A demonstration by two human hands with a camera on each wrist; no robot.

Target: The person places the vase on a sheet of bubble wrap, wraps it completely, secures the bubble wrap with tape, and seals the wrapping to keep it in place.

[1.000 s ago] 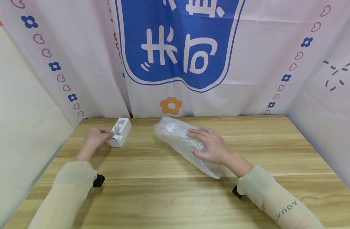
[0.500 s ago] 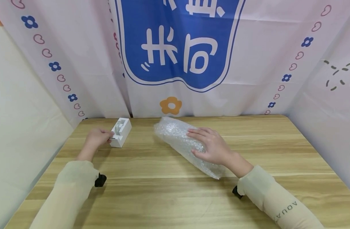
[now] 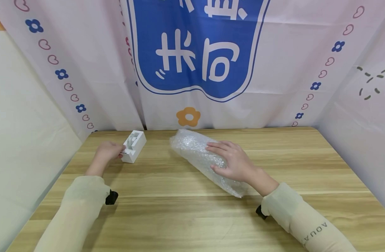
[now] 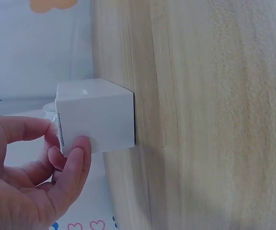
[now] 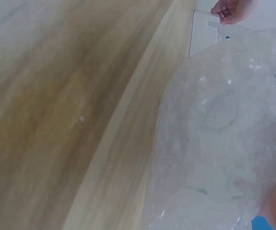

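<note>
A white tape dispenser point(image 3: 134, 148) with a roll of clear tape point(image 3: 131, 140) in it stands at the table's back left. My left hand point(image 3: 108, 153) is at its front end. In the left wrist view, my left thumb and index finger pinch the clear tape point(image 4: 54, 125) beside the serrated cutter point(image 4: 60, 129), and another fingertip touches the dispenser's front face. A long bundle of bubble wrap point(image 3: 195, 154) lies slantwise near the middle. My right hand point(image 3: 234, 162) rests on it with fingers spread. Whatever the wrap encloses cannot be made out.
The wooden table point(image 3: 167, 217) runs back to a white printed curtain point(image 3: 274, 105). Pale fabric walls point(image 3: 25, 140) close in the left and right sides. Behind the dispenser, the table's back edge is near.
My left hand and the tape dispenser have shifted very slightly to the right. My right hand and the bubble wrap bundle stay in place.
</note>
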